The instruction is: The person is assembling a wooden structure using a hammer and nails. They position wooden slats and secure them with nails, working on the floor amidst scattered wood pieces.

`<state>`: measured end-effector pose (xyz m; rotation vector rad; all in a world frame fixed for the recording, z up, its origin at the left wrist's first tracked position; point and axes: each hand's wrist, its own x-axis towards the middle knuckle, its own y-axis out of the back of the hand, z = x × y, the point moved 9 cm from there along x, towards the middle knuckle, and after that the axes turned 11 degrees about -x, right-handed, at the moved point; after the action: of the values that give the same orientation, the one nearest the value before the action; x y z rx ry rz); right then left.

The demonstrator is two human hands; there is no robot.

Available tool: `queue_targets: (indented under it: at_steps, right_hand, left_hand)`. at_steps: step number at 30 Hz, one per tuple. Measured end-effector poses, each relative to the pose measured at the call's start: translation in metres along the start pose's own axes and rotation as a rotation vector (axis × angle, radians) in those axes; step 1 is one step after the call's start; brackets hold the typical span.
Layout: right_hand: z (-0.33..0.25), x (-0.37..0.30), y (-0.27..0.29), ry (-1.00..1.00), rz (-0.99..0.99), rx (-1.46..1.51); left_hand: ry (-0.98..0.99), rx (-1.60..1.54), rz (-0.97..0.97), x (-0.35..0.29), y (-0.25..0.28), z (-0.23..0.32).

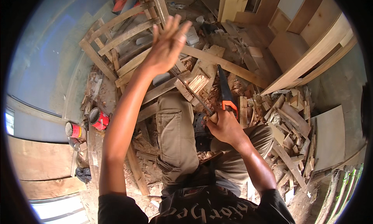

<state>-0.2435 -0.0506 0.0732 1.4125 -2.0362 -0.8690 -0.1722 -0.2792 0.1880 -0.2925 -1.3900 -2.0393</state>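
Note:
My left hand is raised, fingers spread and holding nothing, above the wood pieces in front of me. My right hand is closed round the light handle of a long, thin metal-bladed tool, seen nearly edge-on. Its blade runs forward and left across a short wood block with a pale, freshly split face. Whether the blade touches the block I cannot tell. Just beyond my right hand is a handsaw with a dark blade and an orange handle, partly covered by my fingers.
A wooden frame stands at the front left, with a long plank beyond the block. Two red cans stand at left. Scrap wood heaps on the right, below a wooden cabinet-like piece. Chips litter the floor.

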Motion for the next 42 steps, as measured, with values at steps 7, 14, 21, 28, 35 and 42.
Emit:
queue_targets:
  at_steps: [7, 14, 21, 28, 35, 42]
  right_hand:
    - [0.015, -0.004, -0.028, -0.162, -0.107, 0.210]
    - [-0.002, -0.021, -0.058, -0.245, -0.048, 0.371]
    - [-0.035, -0.027, -0.037, -0.161, 0.007, 0.486]
    - [-0.031, -0.026, -0.050, -0.138, -0.120, 0.368]
    - [-0.052, -0.034, 0.000, 0.037, 0.213, 0.530]
    - [-0.029, -0.030, -0.015, -0.153, -0.099, 0.405]
  left_hand:
    - [0.463, -0.751, 0.485, -0.129, -0.004, 0.036]
    - [0.711, -0.966, 0.666, -0.181, -0.029, 0.022]
    - [0.833, -1.087, 0.861, -0.204, -0.029, 0.027]
    - [0.873, -1.108, 0.922, -0.213, -0.039, 0.035]
    - [0.853, -1.152, 0.924, -0.215, -0.053, 0.039]
    - [0.829, -1.210, 0.948, -0.209, -0.052, 0.046]
